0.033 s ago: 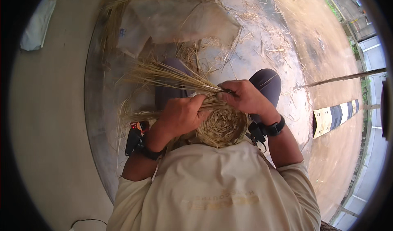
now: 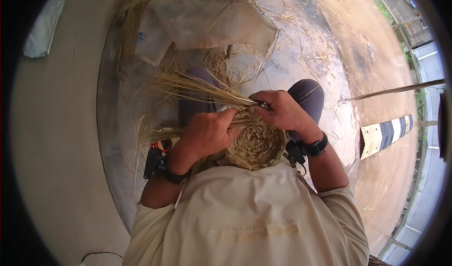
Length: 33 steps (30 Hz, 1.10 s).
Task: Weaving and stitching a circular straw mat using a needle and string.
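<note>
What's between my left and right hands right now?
In the head view, straw strands cross the narrow gap between the left hand and the right hand, at the far edge of the round woven straw piece.

The basket (image 2: 259, 146) looks rough, matt straw — the shirt (image 2: 245, 209), smooth matt cloth.

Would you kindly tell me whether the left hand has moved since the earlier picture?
No; the left hand shows no visible shift in any direction against the striped block.
</note>
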Tool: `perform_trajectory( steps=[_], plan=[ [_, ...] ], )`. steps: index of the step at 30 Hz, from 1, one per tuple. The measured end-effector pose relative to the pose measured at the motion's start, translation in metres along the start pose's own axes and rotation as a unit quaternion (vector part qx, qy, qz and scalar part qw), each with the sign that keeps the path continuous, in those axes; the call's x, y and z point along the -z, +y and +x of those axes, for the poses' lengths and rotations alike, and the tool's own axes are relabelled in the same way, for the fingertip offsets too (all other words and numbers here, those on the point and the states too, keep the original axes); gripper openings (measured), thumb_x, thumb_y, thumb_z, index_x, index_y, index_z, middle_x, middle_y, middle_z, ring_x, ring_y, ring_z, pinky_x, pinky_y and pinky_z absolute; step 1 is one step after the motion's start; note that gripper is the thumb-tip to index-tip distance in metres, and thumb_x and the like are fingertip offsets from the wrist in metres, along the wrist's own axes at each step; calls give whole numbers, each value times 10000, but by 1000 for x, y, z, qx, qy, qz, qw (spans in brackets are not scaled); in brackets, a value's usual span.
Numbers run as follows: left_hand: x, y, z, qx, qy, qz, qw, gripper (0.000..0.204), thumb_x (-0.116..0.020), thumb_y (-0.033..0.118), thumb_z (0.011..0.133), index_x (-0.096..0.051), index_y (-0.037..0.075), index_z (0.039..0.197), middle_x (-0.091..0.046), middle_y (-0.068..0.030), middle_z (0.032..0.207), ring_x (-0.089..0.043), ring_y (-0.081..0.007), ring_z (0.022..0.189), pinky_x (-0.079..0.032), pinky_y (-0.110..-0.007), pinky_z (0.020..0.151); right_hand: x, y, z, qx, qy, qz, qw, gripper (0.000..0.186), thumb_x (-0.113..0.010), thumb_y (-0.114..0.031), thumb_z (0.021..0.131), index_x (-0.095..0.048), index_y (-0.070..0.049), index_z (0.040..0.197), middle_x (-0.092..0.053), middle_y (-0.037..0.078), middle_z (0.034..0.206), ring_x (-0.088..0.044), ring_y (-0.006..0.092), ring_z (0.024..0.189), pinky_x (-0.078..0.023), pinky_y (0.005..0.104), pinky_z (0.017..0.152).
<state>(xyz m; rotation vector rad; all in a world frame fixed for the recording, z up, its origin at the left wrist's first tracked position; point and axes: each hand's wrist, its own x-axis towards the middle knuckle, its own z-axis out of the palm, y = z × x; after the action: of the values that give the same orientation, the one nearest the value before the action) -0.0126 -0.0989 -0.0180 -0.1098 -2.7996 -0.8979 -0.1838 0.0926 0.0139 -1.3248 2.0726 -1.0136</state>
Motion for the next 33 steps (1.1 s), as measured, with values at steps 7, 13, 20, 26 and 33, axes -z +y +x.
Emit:
perform_trajectory(
  steps=[7,13,20,26,33],
  plan=[
    [7,1,2,-5,-5,9,1000,387,-751,408,948,-632,70,1093,-714,-153,759,-727,-382,686,-565,-499,577,-2,-4,16,-29,11,-11,999,256,-813,-227,873,-727,-24,1003,-741,171,846,-728,381,776,-566,433,700],
    [7,-4,4,-13,-15,13,1000,412,-760,430,941,-625,60,1061,-718,-156,784,-734,-370,703,-571,-482,581,-6,-4,17,33,19,-127,991,160,-749,-227,928,-706,-73,942,-699,159,752,-709,397,728,-560,482,653],
    [33,1,14,-25,46,18,998,431,-735,470,961,-608,64,1031,-707,-133,771,-728,-363,694,-571,-473,581,-7,-6,14,6,52,-115,992,168,-719,-217,966,-683,-57,933,-679,182,718,-696,408,680,-547,489,613],
    [42,-13,22,14,-8,67,998,275,-702,355,1000,-616,94,984,-714,-136,828,-715,-389,761,-558,-500,636,1,-16,14,-12,63,-35,997,182,-705,-188,999,-652,-28,930,-651,207,714,-666,430,674,-505,473,595],
    [41,-11,27,20,-19,92,995,251,-689,349,1001,-664,103,958,-727,-127,845,-720,-383,771,-571,-503,649,3,-19,10,-29,58,13,998,226,-678,-204,1038,-660,-15,915,-622,171,688,-613,344,608,-485,424,588]
  ],
)
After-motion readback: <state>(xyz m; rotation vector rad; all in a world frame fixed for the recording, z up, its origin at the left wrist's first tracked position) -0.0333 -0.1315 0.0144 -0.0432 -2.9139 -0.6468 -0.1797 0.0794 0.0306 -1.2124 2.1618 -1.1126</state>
